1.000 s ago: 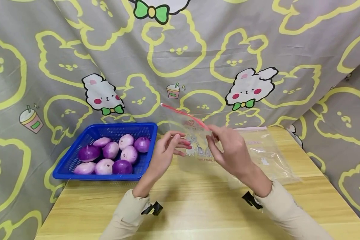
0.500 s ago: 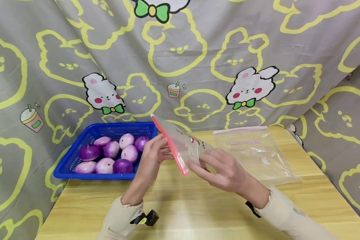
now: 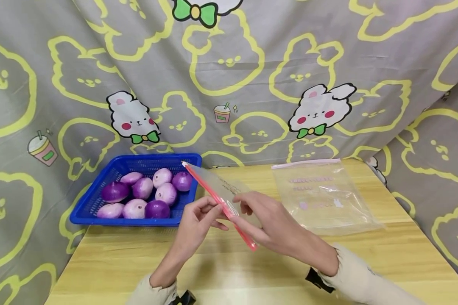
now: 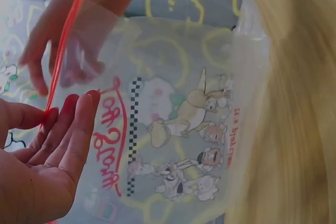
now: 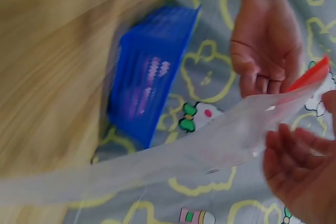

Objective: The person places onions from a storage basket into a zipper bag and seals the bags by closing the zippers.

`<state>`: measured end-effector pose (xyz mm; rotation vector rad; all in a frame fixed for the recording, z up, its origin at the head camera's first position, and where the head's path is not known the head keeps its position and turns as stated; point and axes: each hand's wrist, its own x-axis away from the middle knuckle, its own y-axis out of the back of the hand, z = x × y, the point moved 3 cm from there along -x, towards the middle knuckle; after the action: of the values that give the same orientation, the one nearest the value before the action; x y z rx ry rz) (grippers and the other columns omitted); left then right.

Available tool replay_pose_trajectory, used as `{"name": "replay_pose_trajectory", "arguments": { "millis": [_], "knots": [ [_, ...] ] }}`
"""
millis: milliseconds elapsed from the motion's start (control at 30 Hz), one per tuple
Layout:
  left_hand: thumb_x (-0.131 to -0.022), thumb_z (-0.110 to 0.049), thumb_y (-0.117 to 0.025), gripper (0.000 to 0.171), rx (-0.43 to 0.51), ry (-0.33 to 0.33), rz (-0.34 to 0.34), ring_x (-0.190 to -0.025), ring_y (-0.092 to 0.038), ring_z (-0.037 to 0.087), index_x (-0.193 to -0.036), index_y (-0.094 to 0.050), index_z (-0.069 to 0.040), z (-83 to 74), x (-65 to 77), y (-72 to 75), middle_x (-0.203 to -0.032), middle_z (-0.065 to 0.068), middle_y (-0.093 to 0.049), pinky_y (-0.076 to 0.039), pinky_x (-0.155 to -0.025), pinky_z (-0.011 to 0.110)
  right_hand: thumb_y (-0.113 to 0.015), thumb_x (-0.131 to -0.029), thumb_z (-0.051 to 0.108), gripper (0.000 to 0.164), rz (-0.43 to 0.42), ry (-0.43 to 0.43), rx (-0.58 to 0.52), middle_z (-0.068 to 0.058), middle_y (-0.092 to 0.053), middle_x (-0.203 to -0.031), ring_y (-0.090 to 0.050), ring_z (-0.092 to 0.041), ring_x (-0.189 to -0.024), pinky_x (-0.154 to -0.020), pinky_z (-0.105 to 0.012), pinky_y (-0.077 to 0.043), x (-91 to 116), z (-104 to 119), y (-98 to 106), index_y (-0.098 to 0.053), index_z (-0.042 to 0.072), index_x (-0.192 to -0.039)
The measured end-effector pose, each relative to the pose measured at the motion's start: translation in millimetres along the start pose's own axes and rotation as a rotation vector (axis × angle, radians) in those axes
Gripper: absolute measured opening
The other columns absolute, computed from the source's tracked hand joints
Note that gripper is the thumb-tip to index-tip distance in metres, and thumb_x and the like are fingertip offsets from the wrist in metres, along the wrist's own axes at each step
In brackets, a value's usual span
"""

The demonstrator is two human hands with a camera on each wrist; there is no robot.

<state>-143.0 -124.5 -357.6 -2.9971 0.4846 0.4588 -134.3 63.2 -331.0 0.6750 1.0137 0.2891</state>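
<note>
A clear zip bag [image 4: 173,114] with a red zip strip [image 3: 206,184] and a mirrored cartoon print hangs tilted above the table. My left hand [image 3: 196,222] pinches it by the strip, between thumb and index finger in the left wrist view. On the bag's other side is my right hand [image 3: 269,220], its thumb at the strip and its index finger bent near the film. Loosely bent fingers [image 5: 289,150] of that hand face the bag in the right wrist view, with no grip visible. The bag's lower part is partly hidden behind the right hand.
A blue plastic basket [image 3: 78,216] of several purple onions [image 3: 135,208] stands at the left. On the table's right side lies a second clear zip bag [image 3: 324,218] with a pale pink strip. A patterned curtain [image 3: 252,55] hangs behind the wooden table [image 3: 118,262].
The bag has swung left and down, its strip now slanting toward me. My left hand has gone from beside the bag to pinching the strip. My right hand has moved off its earlier hold on the strip's end.
</note>
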Motion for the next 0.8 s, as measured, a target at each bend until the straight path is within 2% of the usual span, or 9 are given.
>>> {"name": "replay_pose_trajectory", "arguments": {
  "millis": [100, 200, 300, 467, 633, 800],
  "knots": [
    [-0.100, -0.004, -0.057, 0.016, -0.004, -0.021, 0.017, -0.078, -0.072, 0.019, -0.099, -0.061, 0.011, 3.1, 5.4, -1.6, -0.090, 0.019, -0.071, -0.059, -0.062, 0.046, -0.066, -0.096, 0.038, 0.046, 0.098, -0.161, -0.043, 0.012, -0.055, -0.079, -0.053, -0.005, -0.068, -0.062, -0.018, -0.047, -5, 2, -8, -0.055, 0.009, -0.130],
    [-0.099, -0.005, -0.058, 0.013, -0.038, -0.034, 0.019, -0.070, -0.069, 0.016, -0.098, -0.061, 0.008, 5.7, 9.8, -1.3, -0.087, 0.018, -0.071, -0.058, -0.055, 0.042, -0.067, -0.095, 0.039, 0.052, 0.194, -0.240, -0.093, 0.016, -0.052, -0.071, -0.050, -0.003, -0.061, -0.056, -0.019, -0.045, -9, 4, -15, -0.050, 0.013, -0.136],
    [-0.100, -0.007, -0.058, 0.012, -0.054, -0.033, 0.007, -0.065, -0.068, 0.018, -0.099, -0.062, 0.004, 7.7, 13.2, 0.4, -0.085, 0.017, -0.071, -0.053, -0.046, 0.036, -0.066, -0.097, 0.031, 0.052, 0.261, -0.253, -0.198, 0.015, -0.055, -0.072, -0.051, -0.002, -0.059, -0.055, -0.020, -0.047, -10, 3, -21, -0.045, 0.013, -0.141],
    [-0.101, -0.008, -0.057, 0.013, -0.028, -0.017, 0.014, -0.067, -0.070, 0.023, -0.104, -0.061, 0.003, 14.7, 17.7, 4.1, -0.085, 0.017, -0.072, -0.050, -0.043, 0.034, -0.061, -0.100, 0.016, 0.058, 0.353, -0.291, -0.396, 0.008, -0.063, -0.082, -0.060, -0.003, -0.069, -0.064, -0.024, -0.055, -10, -1, -29, -0.033, 0.011, -0.151],
    [-0.102, -0.009, -0.055, 0.014, -0.024, -0.002, 0.011, -0.066, -0.069, 0.020, -0.104, -0.060, 0.004, 21.1, 20.4, 5.8, -0.083, 0.022, -0.067, -0.051, -0.043, 0.036, -0.056, -0.102, 0.013, 0.060, 0.406, -0.327, -0.453, 0.004, -0.067, -0.090, -0.064, -0.007, -0.077, -0.069, -0.026, -0.056, -8, -5, -32, -0.027, 0.014, -0.155],
    [-0.101, -0.008, -0.055, 0.015, -0.021, 0.009, -0.016, -0.066, -0.068, 0.020, -0.100, -0.059, 0.006, 24.5, 22.1, 7.1, -0.082, 0.025, -0.065, -0.051, -0.045, 0.035, -0.053, -0.104, 0.016, 0.059, 0.420, -0.338, -0.503, 0.004, -0.071, -0.097, -0.068, -0.007, -0.084, -0.076, -0.029, -0.057, -5, -10, -34, -0.026, 0.015, -0.156]
  ]
}}
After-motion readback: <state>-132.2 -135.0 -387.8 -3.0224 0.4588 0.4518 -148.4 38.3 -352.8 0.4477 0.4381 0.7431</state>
